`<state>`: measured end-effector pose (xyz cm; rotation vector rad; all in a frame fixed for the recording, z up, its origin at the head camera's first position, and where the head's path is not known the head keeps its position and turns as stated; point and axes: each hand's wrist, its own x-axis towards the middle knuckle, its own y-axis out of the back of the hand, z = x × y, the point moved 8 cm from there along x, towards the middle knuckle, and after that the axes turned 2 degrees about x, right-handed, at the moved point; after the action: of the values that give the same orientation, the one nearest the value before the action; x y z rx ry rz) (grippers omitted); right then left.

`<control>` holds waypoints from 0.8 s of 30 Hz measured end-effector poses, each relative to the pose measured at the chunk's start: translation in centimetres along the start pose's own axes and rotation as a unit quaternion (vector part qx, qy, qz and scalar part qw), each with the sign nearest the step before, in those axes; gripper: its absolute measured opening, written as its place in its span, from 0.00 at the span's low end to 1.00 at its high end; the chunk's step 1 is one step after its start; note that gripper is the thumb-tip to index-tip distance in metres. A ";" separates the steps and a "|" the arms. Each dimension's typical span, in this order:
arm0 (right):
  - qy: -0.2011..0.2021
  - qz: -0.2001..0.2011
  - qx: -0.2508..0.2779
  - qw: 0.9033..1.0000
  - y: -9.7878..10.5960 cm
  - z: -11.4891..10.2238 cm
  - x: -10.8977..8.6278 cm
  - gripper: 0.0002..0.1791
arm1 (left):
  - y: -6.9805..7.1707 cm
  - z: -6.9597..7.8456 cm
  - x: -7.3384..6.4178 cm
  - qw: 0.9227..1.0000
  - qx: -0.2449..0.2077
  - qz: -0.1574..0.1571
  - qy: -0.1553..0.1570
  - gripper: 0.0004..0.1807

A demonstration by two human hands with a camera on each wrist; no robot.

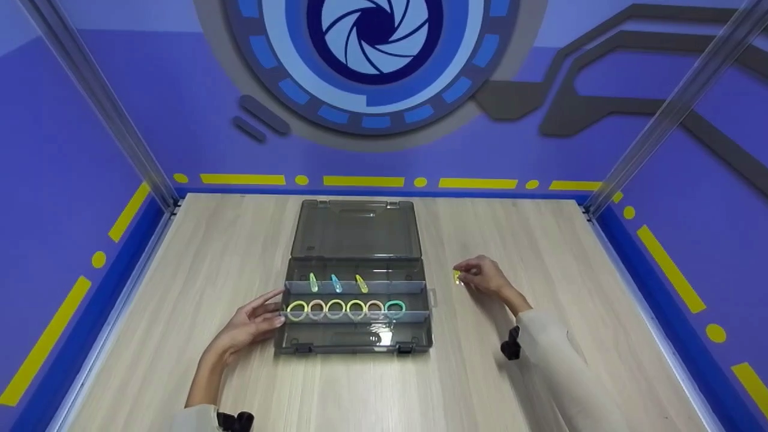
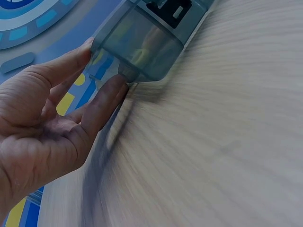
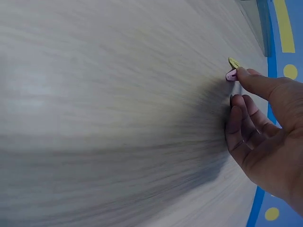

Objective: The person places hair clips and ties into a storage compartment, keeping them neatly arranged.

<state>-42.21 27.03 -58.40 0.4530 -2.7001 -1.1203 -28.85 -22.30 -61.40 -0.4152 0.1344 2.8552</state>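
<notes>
A smoky-grey plastic compartment box [image 1: 354, 336] lies with its lid [image 1: 357, 231] folded back. Three snap hair clips, one green [image 1: 313, 282], one blue [image 1: 336, 283] and one yellow [image 1: 361, 284], stand at its rear divider. Several coloured rings, like hair ties, line the front divider, with a teal ring [image 1: 395, 302] rightmost. My left hand [image 1: 249, 324] touches the box's left side with extended fingers and thumb. Right of the box, my right hand [image 1: 483, 276] pinches small hair clips just above the table. The right wrist view shows a yellow clip [image 3: 233, 62] and a pink clip [image 3: 231, 75] at the fingertips.
The wood-grain table [image 1: 354, 396] runs around the box. Purple-blue panels [image 1: 198, 120] with yellow markings enclose its back and sides. Metal posts [image 1: 666, 114] rise at the rear corners. A small latch tab [image 1: 432, 298] juts from the box's right side.
</notes>
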 end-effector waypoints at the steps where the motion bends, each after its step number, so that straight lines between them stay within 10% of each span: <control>1: -0.002 0.002 -0.003 1.000 0.0 0.0 0.0 0.10 | 0.0 0.0 0.0 1.000 -0.001 0.000 0.000 0.43; 24: 0.015 -0.006 -0.058 0.998 -0.5 -0.5 -0.2 0.09 | 0.0 0.0 0.0 1.000 -0.007 0.002 -0.002 0.42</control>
<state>-41.75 26.43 -58.44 0.4635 -2.5936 -1.2545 -28.86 -22.31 -61.41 -0.4132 0.1143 2.8618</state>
